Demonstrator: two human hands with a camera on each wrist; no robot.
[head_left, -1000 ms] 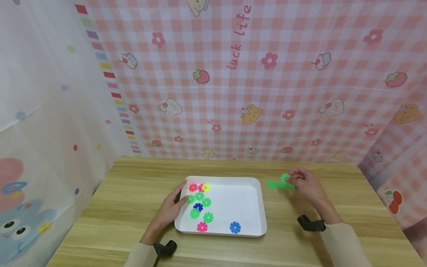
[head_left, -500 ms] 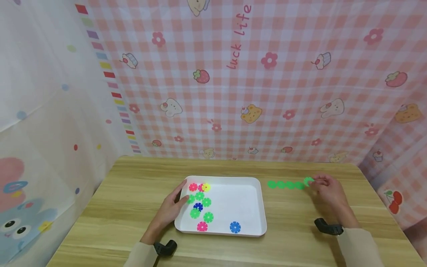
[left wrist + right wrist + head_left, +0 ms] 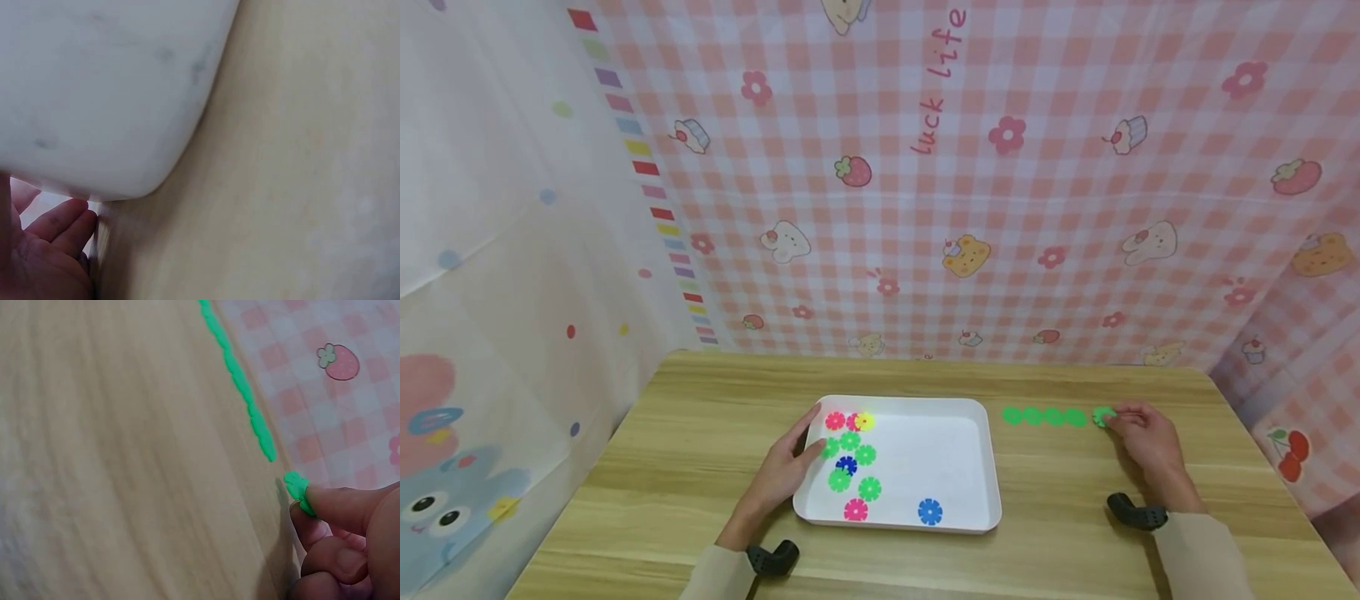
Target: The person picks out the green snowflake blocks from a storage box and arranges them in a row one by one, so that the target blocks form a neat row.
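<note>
My right hand [image 3: 1146, 433] pinches a green flower-shaped disc [image 3: 1102, 417] by its edge, at the right end of a row of several green discs [image 3: 1054, 417]. In the right wrist view, thumb and finger hold the green disc [image 3: 296, 486] a small gap away from the row [image 3: 240, 384]. The left hand [image 3: 781, 467] lies at the left side of a white tray [image 3: 925, 526], thumb over the rim and fingers along the outside. The left wrist view shows that hand [image 3: 53, 256] beside the tray's underside [image 3: 125, 94].
Inside the tray, pink, yellow, green and dark blue discs [image 3: 846, 465] lie towards the left, some overlapping, and a blue disc [image 3: 929, 512] lies near the front. A checked cloth [image 3: 880, 208] hangs behind the wooden table [image 3: 722, 392].
My right hand has moved right along the green row, uncovering its discs, and then lowered slightly with the disc between its fingertips. The left hand and tray have stayed put.
</note>
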